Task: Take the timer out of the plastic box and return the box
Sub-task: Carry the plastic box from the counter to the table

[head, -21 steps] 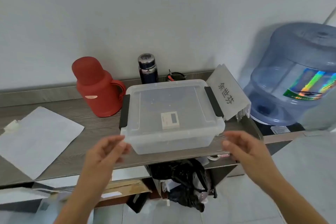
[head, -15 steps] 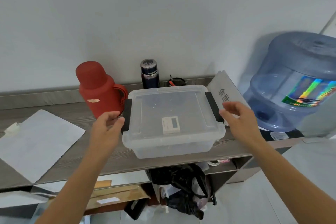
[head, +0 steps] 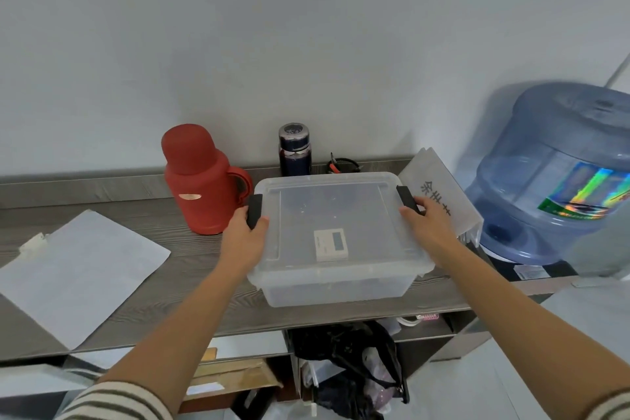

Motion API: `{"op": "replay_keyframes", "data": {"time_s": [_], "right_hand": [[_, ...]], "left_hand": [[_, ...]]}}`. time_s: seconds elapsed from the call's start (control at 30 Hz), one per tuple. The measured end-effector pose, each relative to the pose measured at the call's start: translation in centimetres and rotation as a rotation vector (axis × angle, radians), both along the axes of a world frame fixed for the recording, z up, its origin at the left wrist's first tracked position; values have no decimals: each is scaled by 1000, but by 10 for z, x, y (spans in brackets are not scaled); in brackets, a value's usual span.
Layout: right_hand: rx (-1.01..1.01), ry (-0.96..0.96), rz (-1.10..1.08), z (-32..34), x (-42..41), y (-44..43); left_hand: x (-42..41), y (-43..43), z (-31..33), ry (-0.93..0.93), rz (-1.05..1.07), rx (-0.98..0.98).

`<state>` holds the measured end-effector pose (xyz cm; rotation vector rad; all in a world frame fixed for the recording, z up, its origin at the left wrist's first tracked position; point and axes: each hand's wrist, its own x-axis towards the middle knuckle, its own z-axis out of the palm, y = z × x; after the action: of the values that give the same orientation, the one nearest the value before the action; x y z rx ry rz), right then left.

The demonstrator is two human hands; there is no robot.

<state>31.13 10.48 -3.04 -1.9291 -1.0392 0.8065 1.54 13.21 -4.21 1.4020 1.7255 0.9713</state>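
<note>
A clear plastic box [head: 335,286] with a lid stands on the grey wooden shelf [head: 191,269]. Black latches close both ends of the lid. A small white timer [head: 330,244] with a grey screen lies inside and shows through the lid. My left hand [head: 243,242] grips the box's left end, with the thumb over the left black latch [head: 254,211]. My right hand [head: 428,227] grips the right end just below the right black latch [head: 405,199]. The box rests flat on the shelf.
A red thermos jug [head: 201,181] stands left of the box, a dark flask [head: 295,150] behind it. A tilted name sign [head: 439,194] and a big blue water bottle [head: 552,177] are on the right. White paper [head: 75,273] lies at the left. Black bags [head: 347,361] sit below the shelf.
Both hands moved forward from in front of the shelf to the box's two ends and closed on them at the latches. The box has stayed in place.
</note>
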Motion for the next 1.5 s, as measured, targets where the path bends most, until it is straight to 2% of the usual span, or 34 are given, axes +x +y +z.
{"op": "replay_keyframes", "data": {"time_s": [0.3, 0.53, 0.63, 0.77, 1.0, 1.17, 1.5], "right_hand": [[109, -23, 92, 22, -19, -45], [157, 142, 292, 31, -59, -78], [150, 187, 421, 27, -74, -86], [96, 217, 641, 10, -93, -93], [-67, 134, 1050, -33, -120, -135], [-115, 83, 1377, -42, -157, -204], [-121, 27, 1836, -57, -239, -395]], "left_hand": [[-33, -54, 27, -145, 76, 107], [-71, -145, 40, -155, 290, 63], [-81, -192, 32, -176, 442, 71], [-72, -264, 17, -116, 687, 22], [-19, -404, -20, -148, 1130, -117], [21, -515, -21, -208, 1461, -97], [76, -733, -39, -317, 1880, -94]]}}
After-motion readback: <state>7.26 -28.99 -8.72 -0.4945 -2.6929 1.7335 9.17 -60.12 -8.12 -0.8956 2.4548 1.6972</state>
